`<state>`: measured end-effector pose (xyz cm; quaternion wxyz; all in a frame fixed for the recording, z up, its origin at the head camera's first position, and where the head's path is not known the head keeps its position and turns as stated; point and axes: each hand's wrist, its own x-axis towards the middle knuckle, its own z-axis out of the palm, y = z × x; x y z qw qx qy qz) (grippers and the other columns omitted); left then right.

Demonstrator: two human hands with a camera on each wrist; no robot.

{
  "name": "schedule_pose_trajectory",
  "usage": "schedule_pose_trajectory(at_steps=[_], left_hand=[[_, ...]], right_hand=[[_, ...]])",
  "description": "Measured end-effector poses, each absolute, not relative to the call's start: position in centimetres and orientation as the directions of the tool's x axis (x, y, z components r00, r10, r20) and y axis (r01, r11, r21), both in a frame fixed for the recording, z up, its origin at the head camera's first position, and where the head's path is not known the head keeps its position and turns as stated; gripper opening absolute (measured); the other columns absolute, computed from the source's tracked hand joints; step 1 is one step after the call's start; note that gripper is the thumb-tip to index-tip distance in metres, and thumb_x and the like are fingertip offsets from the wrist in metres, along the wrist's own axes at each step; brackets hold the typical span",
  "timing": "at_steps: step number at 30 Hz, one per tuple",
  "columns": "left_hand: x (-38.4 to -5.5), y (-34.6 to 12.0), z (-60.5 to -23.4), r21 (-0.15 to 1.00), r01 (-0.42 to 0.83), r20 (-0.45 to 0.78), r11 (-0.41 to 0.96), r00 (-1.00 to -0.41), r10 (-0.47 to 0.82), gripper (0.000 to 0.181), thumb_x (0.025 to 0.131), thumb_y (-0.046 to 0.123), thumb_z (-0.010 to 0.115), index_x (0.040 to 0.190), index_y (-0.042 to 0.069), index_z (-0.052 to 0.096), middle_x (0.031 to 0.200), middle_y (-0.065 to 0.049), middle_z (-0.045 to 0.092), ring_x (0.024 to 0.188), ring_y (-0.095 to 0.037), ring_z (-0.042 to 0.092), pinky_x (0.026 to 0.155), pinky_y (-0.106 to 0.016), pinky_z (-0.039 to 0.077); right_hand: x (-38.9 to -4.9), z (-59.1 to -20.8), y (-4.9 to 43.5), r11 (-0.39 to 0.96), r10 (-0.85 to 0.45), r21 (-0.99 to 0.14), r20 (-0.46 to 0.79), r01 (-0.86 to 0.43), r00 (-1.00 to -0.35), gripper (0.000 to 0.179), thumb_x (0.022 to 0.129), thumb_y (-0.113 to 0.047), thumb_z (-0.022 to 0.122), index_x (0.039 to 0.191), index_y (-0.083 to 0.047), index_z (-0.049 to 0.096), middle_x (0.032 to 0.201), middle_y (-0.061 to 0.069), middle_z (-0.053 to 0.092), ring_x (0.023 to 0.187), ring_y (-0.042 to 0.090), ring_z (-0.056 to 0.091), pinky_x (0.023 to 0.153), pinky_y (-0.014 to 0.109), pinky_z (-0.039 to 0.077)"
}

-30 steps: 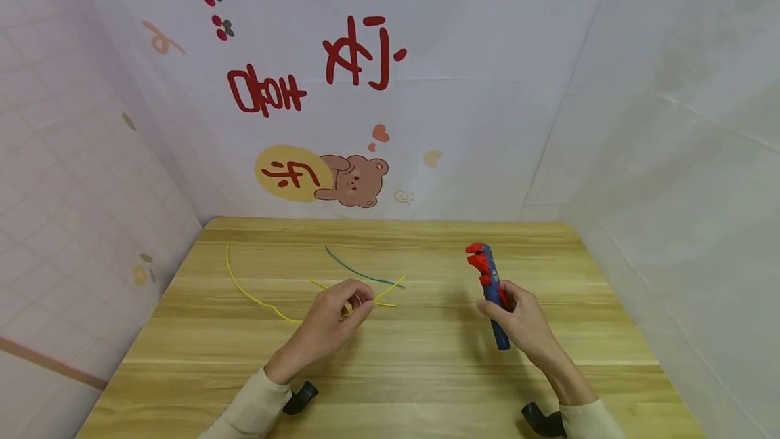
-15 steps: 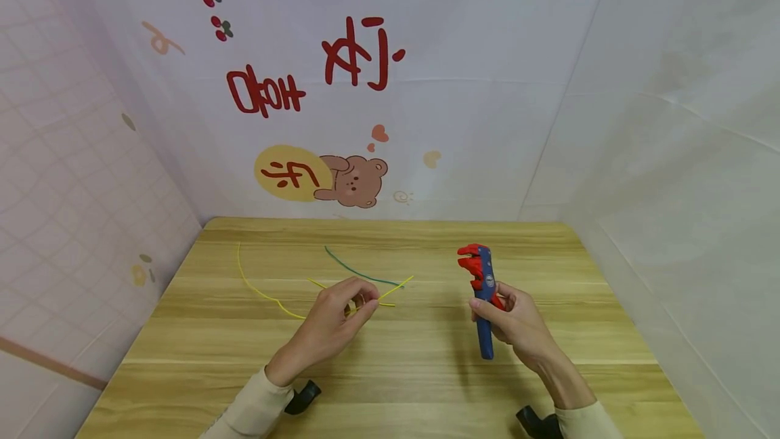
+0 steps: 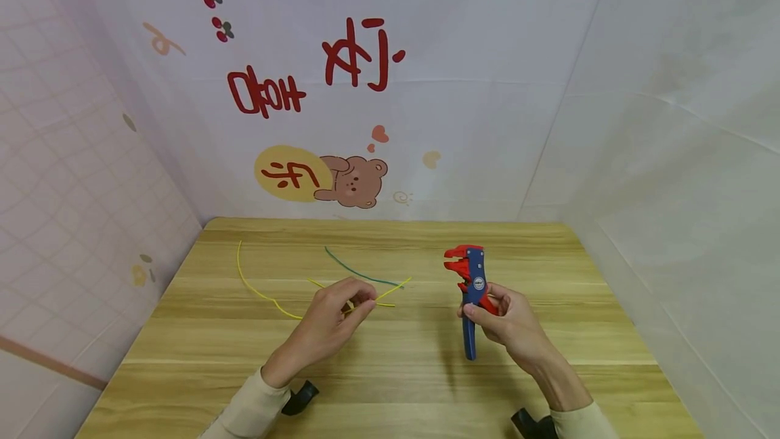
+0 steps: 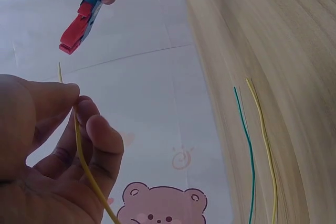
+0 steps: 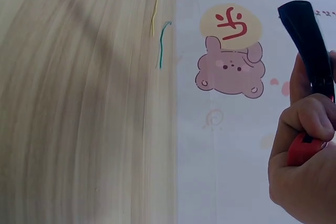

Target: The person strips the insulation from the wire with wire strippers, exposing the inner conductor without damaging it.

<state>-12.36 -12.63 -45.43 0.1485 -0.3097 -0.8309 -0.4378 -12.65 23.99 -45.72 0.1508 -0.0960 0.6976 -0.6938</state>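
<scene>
My left hand [image 3: 334,316] pinches a yellow wire [image 3: 396,287] between thumb and forefinger. A short end pokes out to the right; the long tail curves away to the left. My right hand [image 3: 518,330] grips a wire stripper [image 3: 477,269] with blue handle and red jaws, held up at the right with the jaws facing left. Those jaws are spread, with a gap between them and the wire's tip. In the left wrist view, the held wire [image 4: 80,145] crosses the palm, and the stripper's red head [image 4: 76,32] hangs beyond its tip.
A green wire [image 3: 362,274] lies on the wooden table [image 3: 390,385] behind my left hand. A second yellow wire [image 4: 266,145] lies beside it, partly hidden by that hand in the head view. A printed cloth [image 3: 475,120] rises at the table's back edge.
The stripper has shifted left and turned, so its flat side faces me and its jaws point toward the wire. My left hand is nearly still; the wire's tail moved slightly.
</scene>
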Motion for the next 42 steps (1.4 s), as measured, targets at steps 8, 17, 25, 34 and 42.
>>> schedule_pose_trajectory(at_steps=[8, 17, 25, 34, 42], left_hand=[[-12.3, -12.9, -45.4, 0.623, 0.646, 0.526, 0.44, -0.763, 0.375, 0.014, 0.106, 0.005, 0.078, 0.109, 0.019, 0.077, 0.093, 0.007, 0.072, 0.084, 0.0, 0.062, 0.065, -0.021, 0.056], [-12.4, -13.3, -45.1, 0.635, 0.628, 0.522, 0.449, -0.778, 0.35, 0.014, 0.106, 0.006, 0.078, 0.11, 0.019, 0.079, 0.095, 0.007, 0.073, 0.083, 0.0, 0.062, 0.065, -0.021, 0.055], [-12.4, -13.2, -45.2, 0.634, 0.632, 0.524, 0.445, -0.775, 0.354, 0.013, 0.105, 0.006, 0.079, 0.109, 0.018, 0.08, 0.095, 0.007, 0.074, 0.084, 0.001, 0.062, 0.065, -0.02, 0.055], [-12.5, -13.2, -45.1, 0.625, 0.643, 0.537, 0.442, -0.765, 0.354, 0.013, 0.105, 0.006, 0.079, 0.108, 0.019, 0.08, 0.094, 0.007, 0.073, 0.082, 0.001, 0.059, 0.063, -0.02, 0.051], [-12.4, -13.2, -44.8, 0.611, 0.658, 0.553, 0.441, -0.753, 0.356, 0.015, 0.104, 0.005, 0.08, 0.106, 0.02, 0.079, 0.094, 0.008, 0.074, 0.078, 0.002, 0.056, 0.061, -0.019, 0.049]], right_hand=[[-12.4, -45.4, 23.4, 0.112, -0.348, -0.993, -0.069, 0.031, -0.935, 0.046, 0.108, -0.014, 0.077, 0.146, 0.009, 0.063, 0.112, 0.007, 0.087, 0.08, 0.006, 0.071, 0.071, 0.021, 0.054], [-12.4, -45.3, 22.6, 0.1, -0.379, -0.993, 0.015, -0.058, -0.925, 0.042, 0.111, -0.013, 0.073, 0.144, 0.01, 0.061, 0.112, 0.006, 0.085, 0.106, 0.021, 0.084, 0.102, 0.027, 0.064], [-12.4, -45.9, 22.1, -0.047, -0.474, -0.999, 0.041, -0.022, -0.879, 0.037, 0.118, -0.01, 0.06, 0.147, 0.011, 0.051, 0.112, 0.015, 0.081, 0.098, 0.032, 0.087, 0.089, 0.051, 0.071], [-12.3, -45.9, 21.8, -0.126, -0.524, -0.991, 0.111, -0.052, -0.844, 0.04, 0.122, -0.009, 0.049, 0.158, 0.007, 0.043, 0.118, 0.014, 0.082, 0.099, 0.024, 0.085, 0.091, 0.048, 0.071], [-12.2, -45.7, 21.3, -0.154, -0.566, -0.988, 0.082, 0.007, -0.82, 0.043, 0.123, -0.011, 0.046, 0.164, -0.003, 0.035, 0.115, 0.011, 0.073, 0.099, 0.021, 0.079, 0.095, 0.054, 0.07]])
